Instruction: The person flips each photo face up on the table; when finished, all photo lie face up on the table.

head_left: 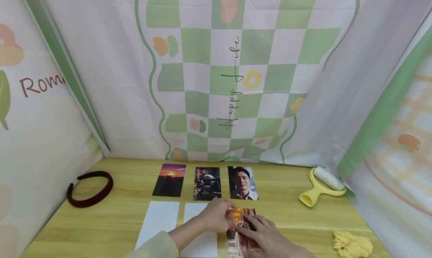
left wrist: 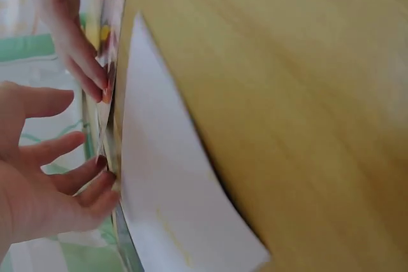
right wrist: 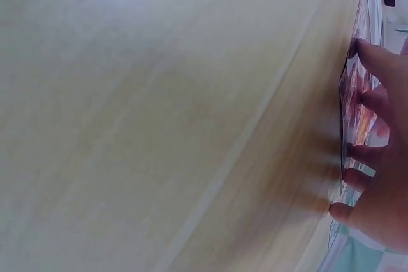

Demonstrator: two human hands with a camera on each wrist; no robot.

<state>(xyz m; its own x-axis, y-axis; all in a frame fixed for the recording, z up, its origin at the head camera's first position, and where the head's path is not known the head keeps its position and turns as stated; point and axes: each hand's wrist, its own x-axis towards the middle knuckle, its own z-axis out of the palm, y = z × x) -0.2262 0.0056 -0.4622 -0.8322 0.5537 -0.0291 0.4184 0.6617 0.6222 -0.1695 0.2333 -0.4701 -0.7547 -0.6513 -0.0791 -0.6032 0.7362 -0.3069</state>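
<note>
A pale curtain [head_left: 118, 81] with green checks and the words "Happy Life" hangs behind a wooden table [head_left: 290, 216]. In the head view, a sunset photo [head_left: 170, 180], a motorcycle photo [head_left: 207, 183] and a portrait [head_left: 242, 183] lie in a row at the back. In front lie a left card [head_left: 158, 222] and a right card [head_left: 202, 245], both white, then the orange-brown photo [head_left: 236, 240], below the portrait. The left hand [head_left: 216, 216] is at this photo's upper left; the right hand [head_left: 270, 237] rests over its right side.

The left wrist view adds the left palm: thumb apart, fingers loosely bent, grasping nothing, fingertips by the photo's edge. It also shows a yellow streak on a white card. The right wrist view shows the right fingers spread, tips on the photo, not clenched, with one fingertip beyond its edge.

Only the head view plainly shows the dark red headband [head_left: 108, 186] at left, and the yellow roller [head_left: 315, 190] and yarn [head_left: 352, 245] at right.
</note>
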